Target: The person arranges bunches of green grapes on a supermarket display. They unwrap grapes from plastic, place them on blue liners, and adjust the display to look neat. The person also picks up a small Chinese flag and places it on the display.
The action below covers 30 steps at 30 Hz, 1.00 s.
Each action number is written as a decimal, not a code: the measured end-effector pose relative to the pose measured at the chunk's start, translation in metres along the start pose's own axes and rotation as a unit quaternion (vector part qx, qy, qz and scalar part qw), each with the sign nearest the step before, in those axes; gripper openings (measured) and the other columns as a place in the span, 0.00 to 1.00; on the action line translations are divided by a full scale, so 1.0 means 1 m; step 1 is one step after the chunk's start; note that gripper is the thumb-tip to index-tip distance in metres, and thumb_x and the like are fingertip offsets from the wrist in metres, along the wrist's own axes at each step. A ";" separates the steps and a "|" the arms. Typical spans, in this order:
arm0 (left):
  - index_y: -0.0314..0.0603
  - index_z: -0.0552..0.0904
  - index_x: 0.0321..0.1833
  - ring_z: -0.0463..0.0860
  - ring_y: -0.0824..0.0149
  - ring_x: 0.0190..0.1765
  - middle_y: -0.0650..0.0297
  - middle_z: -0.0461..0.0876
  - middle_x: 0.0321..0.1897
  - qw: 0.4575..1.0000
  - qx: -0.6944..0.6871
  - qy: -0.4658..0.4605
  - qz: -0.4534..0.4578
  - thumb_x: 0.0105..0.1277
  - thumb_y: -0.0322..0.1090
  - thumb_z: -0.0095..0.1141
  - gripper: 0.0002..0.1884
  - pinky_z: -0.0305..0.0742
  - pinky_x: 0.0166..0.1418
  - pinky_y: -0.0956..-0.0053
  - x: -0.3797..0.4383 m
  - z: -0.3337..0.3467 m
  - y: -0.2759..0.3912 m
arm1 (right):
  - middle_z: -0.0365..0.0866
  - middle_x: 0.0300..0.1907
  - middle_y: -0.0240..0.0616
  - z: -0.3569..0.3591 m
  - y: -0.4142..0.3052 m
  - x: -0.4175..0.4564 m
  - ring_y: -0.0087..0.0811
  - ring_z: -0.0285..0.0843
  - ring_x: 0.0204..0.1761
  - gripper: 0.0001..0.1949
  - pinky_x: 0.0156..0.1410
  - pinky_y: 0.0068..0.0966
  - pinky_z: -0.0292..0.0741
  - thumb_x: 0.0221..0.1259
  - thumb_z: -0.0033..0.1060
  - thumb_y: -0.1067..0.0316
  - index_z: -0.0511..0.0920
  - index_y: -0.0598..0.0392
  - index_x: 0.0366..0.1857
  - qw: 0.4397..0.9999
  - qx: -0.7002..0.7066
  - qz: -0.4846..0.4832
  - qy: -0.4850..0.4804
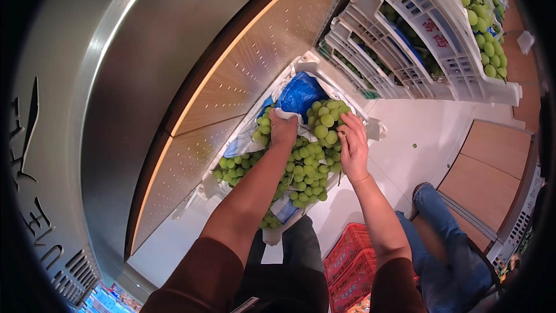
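Before me a white plastic crate (374, 129) holds bunches of green grapes (306, 161) among blue and white wrapping paper. My left hand (284, 129) is at the middle of the crate, its fingers gripping the white edge of a sheet of wrapping paper (299, 91). A large bunch of green grapes (325, 117) sits at the crate's right side, higher than those around it. My right hand (355, 150) grips this bunch from the right, thumb and fingers near its stem end. The bunch partly hides the fingertips.
White crates (438, 43) of grapes are stacked at the upper right. A perforated wooden panel (243, 69) and a metal counter (156, 52) run along the left. Red plastic crates (352, 269) stand by my legs. A person in jeans (451, 248) is at the lower right.
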<state>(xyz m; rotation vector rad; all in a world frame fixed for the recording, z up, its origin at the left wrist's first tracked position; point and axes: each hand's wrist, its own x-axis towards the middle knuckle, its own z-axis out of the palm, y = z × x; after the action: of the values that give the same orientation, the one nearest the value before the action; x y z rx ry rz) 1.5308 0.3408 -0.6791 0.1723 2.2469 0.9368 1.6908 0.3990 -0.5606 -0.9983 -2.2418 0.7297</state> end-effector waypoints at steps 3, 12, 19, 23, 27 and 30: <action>0.34 0.66 0.66 0.79 0.52 0.54 0.49 0.78 0.52 0.996 -0.004 -0.001 -0.085 0.54 0.35 0.65 0.36 0.73 0.57 0.63 -0.002 -0.001 0.017 | 0.77 0.55 0.41 -0.011 -0.001 -0.009 0.49 0.70 0.63 0.04 0.73 0.50 0.57 0.61 0.55 0.77 0.77 0.58 0.38 1.000 -0.007 0.006 0.013; 0.39 0.77 0.52 0.80 0.64 0.40 0.58 0.81 0.41 0.975 -0.126 -0.146 -0.109 0.59 0.43 0.60 0.21 0.76 0.44 0.69 -0.009 -0.052 0.009 | 0.80 0.50 0.45 -0.104 -0.099 -0.026 0.51 0.73 0.60 0.04 0.71 0.54 0.60 0.56 0.56 0.81 0.78 0.62 0.34 0.999 -0.007 -0.001 0.041; 0.29 0.77 0.55 0.82 0.53 0.47 0.51 0.82 0.45 0.958 -0.147 -0.072 -0.236 0.57 0.64 0.60 0.39 0.78 0.48 0.62 -0.003 -0.012 0.006 | 0.78 0.48 0.46 -0.170 -0.172 -0.083 0.51 0.73 0.60 0.04 0.70 0.58 0.61 0.63 0.53 0.75 0.77 0.64 0.32 0.998 -0.017 0.048 0.032; 0.27 0.80 0.51 0.83 0.45 0.48 0.41 0.82 0.48 0.973 -0.086 -0.088 -0.195 0.57 0.55 0.63 0.33 0.76 0.51 0.57 0.040 0.022 -0.047 | 0.78 0.47 0.45 -0.185 -0.186 -0.108 0.51 0.72 0.59 0.08 0.70 0.60 0.60 0.66 0.52 0.70 0.77 0.63 0.30 0.997 0.007 0.080 0.015; 0.28 0.84 0.40 0.84 0.47 0.45 0.42 0.84 0.41 0.991 0.065 -0.111 -0.044 0.58 0.56 0.60 0.29 0.76 0.49 0.58 0.041 0.005 -0.027 | 0.78 0.46 0.43 -0.193 -0.186 -0.132 0.51 0.72 0.59 0.07 0.70 0.63 0.58 0.65 0.54 0.70 0.77 0.62 0.31 0.994 -0.018 0.109 -0.024; 0.31 0.84 0.33 0.80 0.55 0.31 0.52 0.82 0.29 0.904 0.267 -0.036 0.333 0.60 0.58 0.60 0.27 0.74 0.36 0.60 0.078 -0.001 -0.069 | 0.79 0.45 0.43 -0.198 -0.186 -0.136 0.51 0.72 0.59 0.05 0.70 0.63 0.58 0.63 0.56 0.72 0.78 0.62 0.30 0.992 -0.016 0.115 -0.039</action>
<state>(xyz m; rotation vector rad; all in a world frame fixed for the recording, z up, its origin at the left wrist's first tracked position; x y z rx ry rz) 1.4803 0.3176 -0.7671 1.2633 2.3513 0.5770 1.8143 0.2346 -0.3371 -1.2800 -2.2337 0.8456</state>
